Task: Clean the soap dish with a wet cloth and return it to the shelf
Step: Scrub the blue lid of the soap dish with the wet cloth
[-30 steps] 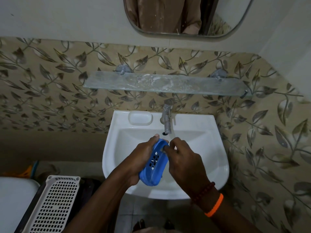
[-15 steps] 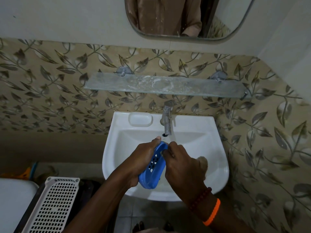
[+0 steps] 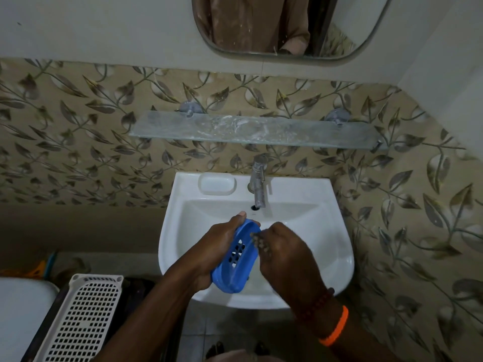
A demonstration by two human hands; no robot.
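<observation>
A blue oval soap dish [image 3: 235,259] with drain holes is tilted on edge over the white sink [image 3: 337,244]. My left hand [image 3: 214,244] grips it from the left, thumb on its upper rim. My right hand [image 3: 285,254] is closed at the dish's right rim, fingers pinched on a small dark speckled piece of cloth [image 3: 258,241] pressed against the dish. Most of the cloth is hidden in my fist. The glass shelf [image 3: 256,131] on the wall above the tap holds nothing and has wet smears.
A steel tap [image 3: 257,182] stands at the back of the sink, with a moulded soap recess [image 3: 217,183] to its left. A mirror [image 3: 287,24] hangs above the shelf. A white perforated basket [image 3: 83,317] and a white fixture [image 3: 21,317] stand at lower left.
My right hand has shifted slightly along the dish's right rim while rubbing. The pale bit of cloth seen beside it earlier is now hidden. My left hand keeps the same hold.
</observation>
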